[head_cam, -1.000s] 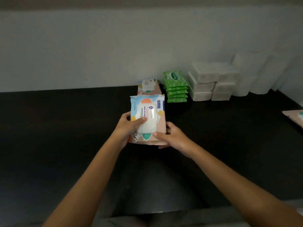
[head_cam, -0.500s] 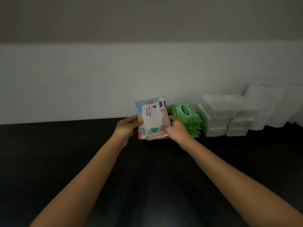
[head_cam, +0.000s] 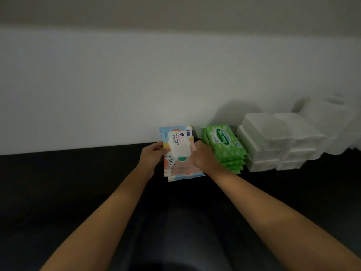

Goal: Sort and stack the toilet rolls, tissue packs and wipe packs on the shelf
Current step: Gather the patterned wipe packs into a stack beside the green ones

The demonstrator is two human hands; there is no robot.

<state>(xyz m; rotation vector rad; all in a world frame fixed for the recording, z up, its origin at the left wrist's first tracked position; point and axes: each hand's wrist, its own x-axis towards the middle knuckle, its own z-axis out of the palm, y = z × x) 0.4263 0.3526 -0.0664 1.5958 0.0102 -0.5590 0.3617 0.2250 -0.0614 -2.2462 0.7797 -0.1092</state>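
A pastel wipe pack (head_cam: 178, 142) with a white lid lies on top of a similar pack (head_cam: 183, 173) against the back wall of the dark shelf (head_cam: 78, 182). My left hand (head_cam: 154, 155) grips its left edge, thumb on top. My right hand (head_cam: 203, 155) holds its right edge. Right beside it stands a stack of green wipe packs (head_cam: 224, 145). White tissue packs (head_cam: 277, 141) are stacked further right, and white toilet rolls (head_cam: 332, 118) stand at the far right, blurred.
A white wall (head_cam: 136, 85) closes the back of the shelf. The dark shelf surface stretches to the left of the packs and toward me.
Both hands carried the pastel wipe pack from the middle of the shelf back to the wall and set it on the other pastel pack beside the green stack.
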